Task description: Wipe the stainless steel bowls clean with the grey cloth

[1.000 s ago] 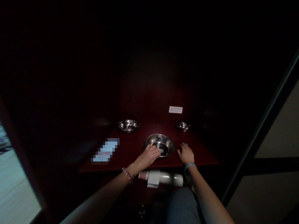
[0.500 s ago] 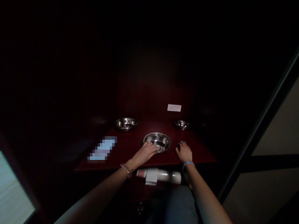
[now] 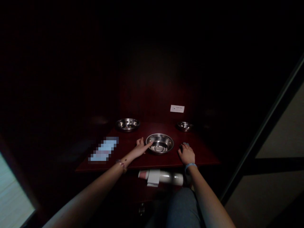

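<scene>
A shiny steel bowl [image 3: 159, 148] stands upright near the front middle of the dark red shelf [image 3: 163, 161]. At its left side is my left hand [image 3: 140, 148], with a beaded bracelet on the wrist. Its thumb reaches over the bowl's rim while the other fingers are bent outside it, apart from the thumb. My right hand [image 3: 187, 154], wearing a blue wristband, rests on the shelf right of the bowl. Its fingers curl down over something small and greyish, mostly hidden beneath them.
Two more steel bowls stand farther back, a wider bowl [image 3: 128, 125] at left and a smaller bowl [image 3: 185, 126] at right. A blurred-out bright rectangle [image 3: 104, 150] lies at left. Stacked cups [image 3: 171, 178] lie below the shelf. A white socket plate [image 3: 177, 108] is on the back wall.
My left hand has drawn back leftward from inside the bowl to its left rim, and its fingers have spread from the thumb. My right hand and the bowls have stayed in place.
</scene>
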Available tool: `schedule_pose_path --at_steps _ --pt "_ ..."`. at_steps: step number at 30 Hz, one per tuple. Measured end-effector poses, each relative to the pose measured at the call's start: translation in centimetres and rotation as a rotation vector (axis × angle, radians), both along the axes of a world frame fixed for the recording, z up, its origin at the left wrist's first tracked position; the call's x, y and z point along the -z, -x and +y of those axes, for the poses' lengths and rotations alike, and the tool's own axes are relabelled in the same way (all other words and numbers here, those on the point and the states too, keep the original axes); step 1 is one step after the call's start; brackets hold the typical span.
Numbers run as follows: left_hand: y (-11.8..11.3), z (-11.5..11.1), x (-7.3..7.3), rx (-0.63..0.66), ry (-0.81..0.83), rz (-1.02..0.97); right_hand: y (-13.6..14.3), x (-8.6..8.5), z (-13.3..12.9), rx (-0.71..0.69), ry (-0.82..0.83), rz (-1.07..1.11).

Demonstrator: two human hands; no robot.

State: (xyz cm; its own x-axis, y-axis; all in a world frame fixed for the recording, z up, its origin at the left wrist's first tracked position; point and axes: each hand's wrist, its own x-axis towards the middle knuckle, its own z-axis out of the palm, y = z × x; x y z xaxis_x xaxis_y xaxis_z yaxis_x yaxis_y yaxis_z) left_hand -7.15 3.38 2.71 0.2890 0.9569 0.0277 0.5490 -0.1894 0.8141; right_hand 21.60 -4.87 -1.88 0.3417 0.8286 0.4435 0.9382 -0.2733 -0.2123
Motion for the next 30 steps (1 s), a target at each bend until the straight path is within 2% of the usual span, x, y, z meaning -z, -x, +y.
schedule_pose_path --at_steps 3,5,7,11,14,17,20,24,27,30 --pt "0.0 0.0 -1.6 0.166 0.307 -0.139 0.0 0.0 0.0 -0.004 0.006 0.002" --pt "-0.2 -0.3 -2.1 0.224 0.386 -0.276 0.0 0.0 -0.1 -0.01 -0.003 0.01" --pt "-0.5 -0.5 -2.4 0.242 0.385 -0.362 -0.1 -0.1 -0.1 -0.018 -0.018 0.035" --pt "-1.5 -0.5 -2.5 0.255 0.294 -0.407 -0.1 -0.2 -0.3 -0.015 -0.037 0.116" --pt "-2.4 0.1 -2.1 0.213 0.192 -0.463 0.0 -0.2 -0.5 -0.002 -0.053 0.122" --pt "-3.3 1.3 -1.2 0.185 0.06 -0.557 0.1 -0.2 -0.5 0.047 -0.082 0.098" --pt "-4.0 2.6 0.1 0.219 0.002 -0.626 0.0 -0.1 -0.5 0.084 -0.098 0.151" --pt "-4.5 3.9 1.4 0.261 -0.055 -0.633 -0.4 0.0 -0.6 0.012 -0.111 0.265" --pt "-4.5 4.6 1.9 0.276 -0.195 -0.642 -0.9 -0.1 -0.7 -0.07 -0.198 0.379" --pt "-4.2 5.2 2.2 0.315 -0.315 -0.659 -1.1 -0.9 -0.5 -0.056 -0.381 0.539"
